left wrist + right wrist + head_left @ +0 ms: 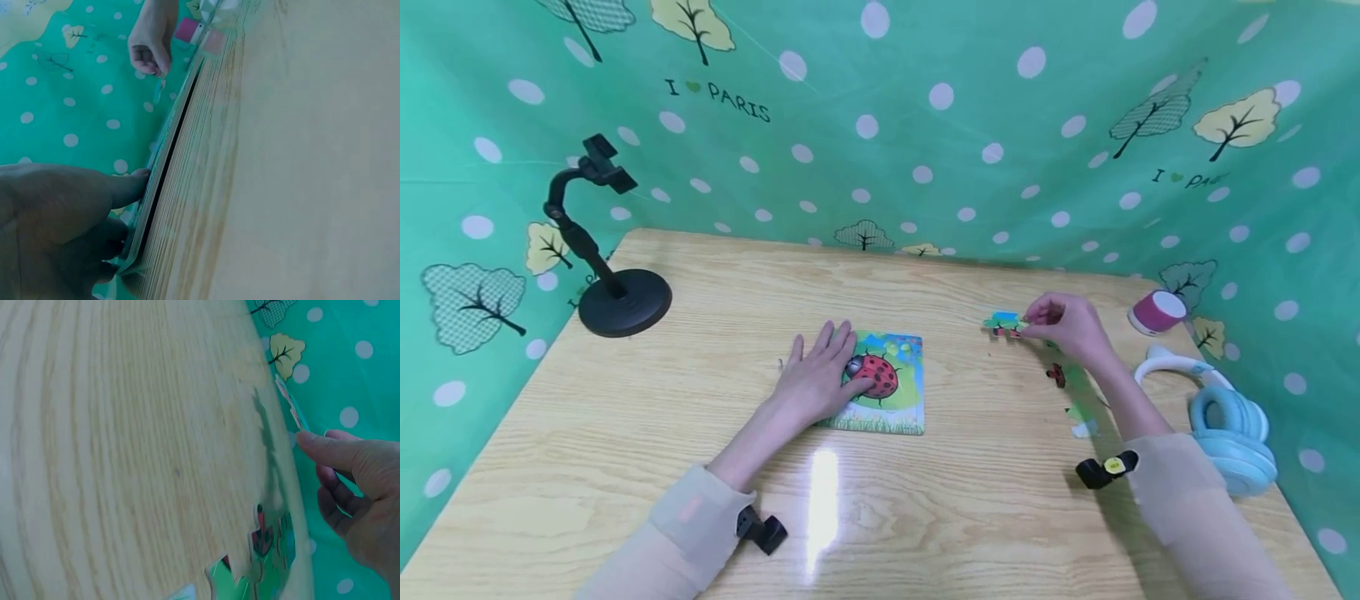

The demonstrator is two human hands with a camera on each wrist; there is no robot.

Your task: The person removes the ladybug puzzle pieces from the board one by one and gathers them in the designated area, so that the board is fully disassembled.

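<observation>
Green backdrop (925, 133): dotted cloth with tree prints, hanging behind the far edge of the counter (970, 508) and along both sides.
Counter: wood-grain top; side edges splay outward toward the near side.
Black stand (583, 243): upright at the far left; its round base sits just inside the left edge, well apart from both hands.
Blue-and-white headphones (1232, 458): lying near the right edge, beside the right sleeve (1180, 500); lateral room on this side is narrow.
Ladybug board (906, 392): flat, mid-counter; bare wood borders its far, right and near edges, with a wide stretch between its right edge and the right-hand work area.
Left hand (820, 375): resting over the left part of the board; grip relaxed, fingers extended, thumb across the ladybug print.
Right hand (1067, 321): right of the board, toward the far edge; grip closed, thumb and fingers pinching the held puzzle section (1002, 322).
Magenta cylinder (1153, 312): near the far right corner, beyond the headphones and right of the right hand.
Held puzzle section: raised above the counter, its jagged shadow visible in the right wrist view; cannot tell whether it is one piece or several joined.
Loose puzzle pieces (1078, 417): on the counter left of the right forearm, nearer than the right hand; some green, one red and black; well apart from the board.
</observation>
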